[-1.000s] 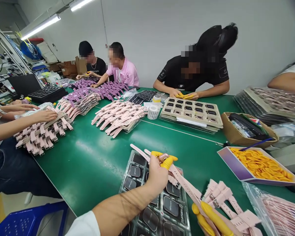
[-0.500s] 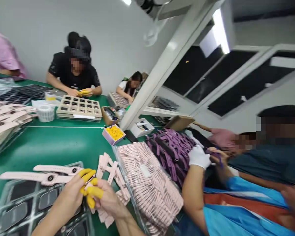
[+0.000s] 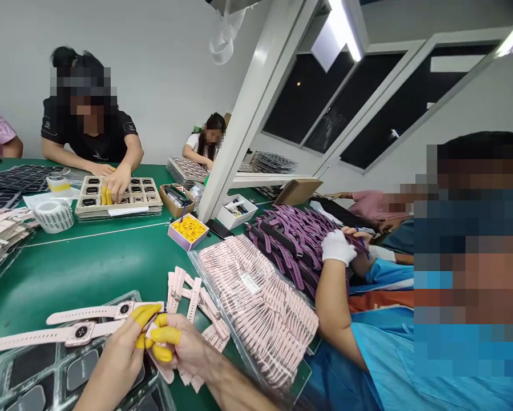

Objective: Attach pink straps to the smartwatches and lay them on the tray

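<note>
My left hand (image 3: 125, 345) and my right hand (image 3: 174, 342) meet at the lower middle, both with yellow finger cots. Their fingertips are pinched together on a small pale pink watch piece, mostly hidden by the fingers; a pink strap end hangs below my right hand. Two pink watches, an upper one (image 3: 125, 309) and a lower one (image 3: 81, 331), lie to the left, over a clear tray (image 3: 61, 365) with dark compartments under my left hand. Loose pink straps (image 3: 195, 299) are scattered just beyond my right hand.
A bag of pink straps (image 3: 256, 308) lies to the right, with a heap of purple straps (image 3: 294, 245) behind it. A box of yellow finger cots (image 3: 188, 230) stands beyond. Across the green table (image 3: 102, 257) a person works at a beige tray (image 3: 118, 197); a white-gloved co-worker sits at right.
The view has shifted, and my hands stay pinched together on the piece. The person across has reached a hand down onto the beige tray.
</note>
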Demonstrator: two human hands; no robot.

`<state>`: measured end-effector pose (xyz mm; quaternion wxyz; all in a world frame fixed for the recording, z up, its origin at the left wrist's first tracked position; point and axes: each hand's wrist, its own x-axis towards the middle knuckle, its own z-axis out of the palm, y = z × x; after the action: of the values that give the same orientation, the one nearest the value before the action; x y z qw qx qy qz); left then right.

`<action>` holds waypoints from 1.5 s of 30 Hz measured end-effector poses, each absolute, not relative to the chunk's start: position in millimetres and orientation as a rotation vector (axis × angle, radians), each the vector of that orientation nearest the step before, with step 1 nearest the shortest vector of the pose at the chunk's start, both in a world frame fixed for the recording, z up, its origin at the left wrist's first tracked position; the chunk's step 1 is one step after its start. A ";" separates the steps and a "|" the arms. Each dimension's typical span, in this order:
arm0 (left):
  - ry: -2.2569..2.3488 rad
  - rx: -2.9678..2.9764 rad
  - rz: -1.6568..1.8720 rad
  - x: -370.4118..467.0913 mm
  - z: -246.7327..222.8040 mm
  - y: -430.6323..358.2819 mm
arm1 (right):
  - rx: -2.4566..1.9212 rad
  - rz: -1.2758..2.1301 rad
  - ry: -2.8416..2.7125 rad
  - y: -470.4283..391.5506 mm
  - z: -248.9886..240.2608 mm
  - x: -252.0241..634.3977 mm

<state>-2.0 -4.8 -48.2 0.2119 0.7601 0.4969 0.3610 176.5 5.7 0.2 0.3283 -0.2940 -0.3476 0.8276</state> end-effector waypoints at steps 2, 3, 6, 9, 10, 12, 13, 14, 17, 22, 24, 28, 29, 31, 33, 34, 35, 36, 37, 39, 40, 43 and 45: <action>1.338 2.140 0.992 -2.0 -44.7 -4.6 | -0.767 2.201 -0.936 5.6 1.8 176.5; 1.326 2.144 0.998 -2.0 -42.9 -4.5 | -0.770 2.209 -0.935 6.1 2.2 176.9; 1.340 2.108 1.018 -0.9 -36.3 -5.5 | -0.753 2.212 -0.870 7.7 1.0 178.0; 1.347 2.053 1.003 2.9 -25.8 -9.6 | -0.741 2.159 -0.808 5.1 -2.0 176.6; 1.325 2.050 0.989 4.5 -21.8 -11.2 | -0.743 2.133 -0.798 3.5 -3.0 175.8; 1.316 2.022 0.955 7.2 -13.8 -13.8 | -0.730 2.133 -0.754 0.5 -4.2 174.7; 1.307 2.017 0.931 8.1 -9.9 -14.9 | -0.725 2.136 -0.726 -0.6 -4.4 174.5; 1.297 2.012 0.899 8.4 -6.0 -16.0 | -0.721 2.137 -0.702 -1.4 -4.3 174.6; 1.234 1.995 0.800 7.4 5.5 -18.9 | -0.732 2.120 -0.674 -2.4 -2.3 176.6; 1.276 2.140 0.709 5.5 18.0 -20.4 | -0.833 2.123 -0.743 -3.8 -0.9 180.5; 1.300 2.209 0.652 5.1 20.2 -19.4 | -0.870 2.138 -0.778 -4.5 -1.8 180.8; 1.230 2.150 0.664 3.6 24.6 -19.2 | -0.844 2.145 -0.836 -5.7 -1.6 181.5; 1.215 2.135 0.678 2.8 26.4 -20.4 | -0.828 2.120 -0.874 -5.9 -0.7 182.5; 1.245 2.150 0.688 -0.8 32.5 -24.7 | -0.832 1.999 -1.059 -5.6 2.3 186.3; 1.352 2.207 0.651 -8.8 43.5 -30.7 | -0.886 1.758 -1.381 -4.3 6.7 191.7; 1.419 2.237 0.609 -14.9 51.2 -33.7 | -0.915 1.625 -1.562 -3.4 9.2 194.5; 1.493 2.258 0.537 -22.1 60.2 -36.3 | -0.941 1.508 -1.726 -2.5 11.5 197.2; 1.577 2.268 0.438 -30.0 70.1 -38.3 | -0.962 1.413 -1.861 -1.7 13.7 199.4; 1.666 2.264 0.310 -37.7 80.3 -39.6 | -0.972 1.352 -1.960 -1.1 15.4 201.0; 1.819 2.239 0.043 -49.8 99.4 -40.9 | -0.969 1.326 -2.041 -1.2 17.0 202.6; 1.861 2.232 -0.066 -52.8 107.2 -41.1 | -0.966 1.339 -2.031 -2.0 16.8 202.6; 1.829 2.271 -0.232 -48.4 119.8 -41.6 | -0.985 1.390 -1.969 -6.1 13.1 201.0; 1.793 2.306 -0.269 -39.2 120.3 -41.9 | -1.003 1.418 -1.985 -8.5 9.9 199.6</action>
<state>-39.2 -41.9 120.3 0.1038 0.7819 0.6079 -0.0911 199.6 -8.5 9.9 0.2495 -0.3683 -0.7287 0.5206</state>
